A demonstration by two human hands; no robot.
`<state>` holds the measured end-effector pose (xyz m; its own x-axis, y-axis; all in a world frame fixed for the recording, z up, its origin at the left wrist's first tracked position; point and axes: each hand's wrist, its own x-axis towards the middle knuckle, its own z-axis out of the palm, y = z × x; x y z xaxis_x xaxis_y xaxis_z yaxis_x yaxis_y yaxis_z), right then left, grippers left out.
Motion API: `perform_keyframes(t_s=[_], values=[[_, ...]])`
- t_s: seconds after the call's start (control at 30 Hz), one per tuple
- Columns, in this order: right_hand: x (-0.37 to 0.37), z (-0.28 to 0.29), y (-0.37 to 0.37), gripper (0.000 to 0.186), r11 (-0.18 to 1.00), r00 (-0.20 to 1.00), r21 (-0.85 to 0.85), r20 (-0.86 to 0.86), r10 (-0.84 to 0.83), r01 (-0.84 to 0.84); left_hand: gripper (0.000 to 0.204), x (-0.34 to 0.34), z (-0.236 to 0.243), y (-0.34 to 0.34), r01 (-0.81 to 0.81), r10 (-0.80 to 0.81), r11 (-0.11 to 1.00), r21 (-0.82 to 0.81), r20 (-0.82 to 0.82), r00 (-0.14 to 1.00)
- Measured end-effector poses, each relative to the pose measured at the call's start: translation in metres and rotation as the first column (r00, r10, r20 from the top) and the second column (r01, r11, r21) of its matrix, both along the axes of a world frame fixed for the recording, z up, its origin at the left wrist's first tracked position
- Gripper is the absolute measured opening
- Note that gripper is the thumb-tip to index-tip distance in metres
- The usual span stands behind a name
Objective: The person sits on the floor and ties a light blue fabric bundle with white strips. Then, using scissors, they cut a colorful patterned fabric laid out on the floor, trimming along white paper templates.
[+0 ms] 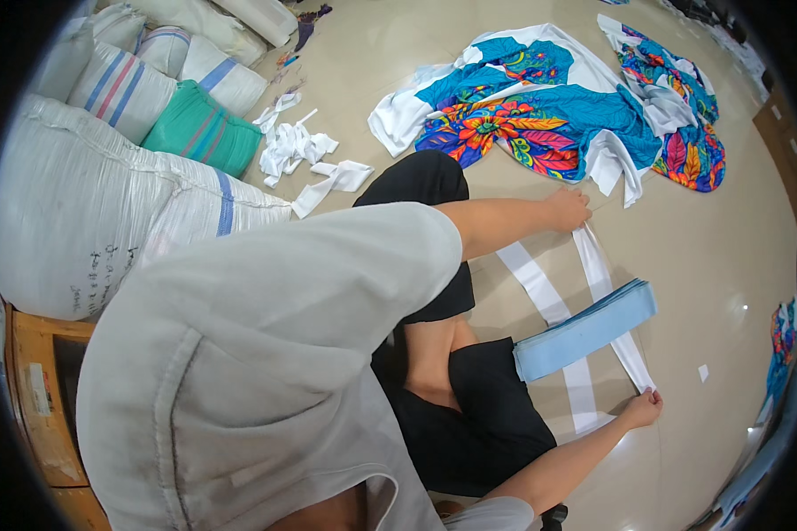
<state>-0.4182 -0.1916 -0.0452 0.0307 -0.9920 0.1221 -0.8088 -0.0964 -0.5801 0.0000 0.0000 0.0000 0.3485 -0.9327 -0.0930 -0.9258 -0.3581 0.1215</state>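
Near strip [535,281]: flat under the bundle; could bunch if dragged.
Blue bundle [586,336]: across both strips; layers may fan apart if tugged.
Left hand [568,211]: fingers curled closed on the far strip's upper end.
Far strip [596,265]: beneath the bundle; uneven pull might skew it.
Right hand [644,408]: pinching its lower end; a loose pinch could slip.

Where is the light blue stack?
In the head view, right of centre, the light blue stack lies across two white strips, between left hand and right hand.

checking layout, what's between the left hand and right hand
In the head view, a white strip runs from left hand to right hand beneath a light-blue stack.
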Motion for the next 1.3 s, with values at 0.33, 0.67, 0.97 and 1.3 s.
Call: perform_keyframes(t_s=[0.33, 0.67, 0.97, 1.3], values=[[-0.025, -0.008, -0.014, 0.026, 0.994, 0.982, 0.096, -0.173, 0.076, -0.060, 0.026, -0.006, 0.012, -0.009, -0.101, 0.099, 0.995, -0.004, -0.175, 0.980], [0.101, 0.186, 0.079, 0.038, 0.876, 0.747, 0.026, 0.536, 0.394, -0.481, 0.028, -0.064, 0.079, -0.039, 0.162, -0.610, 0.703, -0.692, -0.471, 0.637], [0.080, 0.107, 0.041, 0.033, 0.841, 0.854, 0.208, 0.279, 0.439, -0.500, 0.024, -0.108, 0.089, -0.033, -0.026, -0.499, 0.806, -0.592, -0.701, 0.509], [0.130, 0.094, 0.073, 0.023, 0.668, 0.682, 0.208, -0.010, 0.731, -0.714, 0.024, -0.095, 0.094, -0.047, -0.108, -0.444, 0.813, -0.572, -0.728, 0.522]])
